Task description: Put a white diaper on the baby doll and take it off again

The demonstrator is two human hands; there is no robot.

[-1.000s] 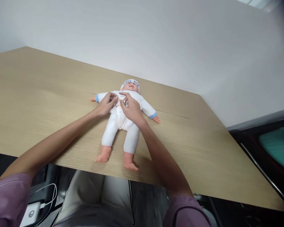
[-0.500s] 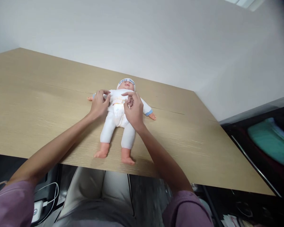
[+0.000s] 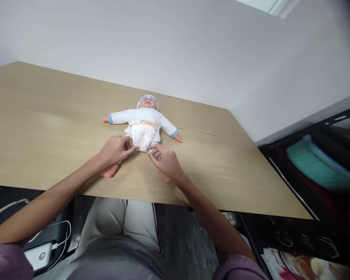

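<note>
- Fingers (image 3: 127,144) of my left hand (image 3: 115,149) and of my right hand (image 3: 165,163) are pinched shut on the white trouser cloth at the doll's (image 3: 142,124) hips; I see it lying face up on the bench (image 3: 46,116), legs hidden under my hands.
- Risk, as I judge it: a hard tug could drag the doll off the near edge.
- Blue hat lettering is too blurred to read.

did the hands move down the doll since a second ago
Yes. The left hand and right hand have shifted from the doll's chest to its thighs, towards the table's near edge.
</note>
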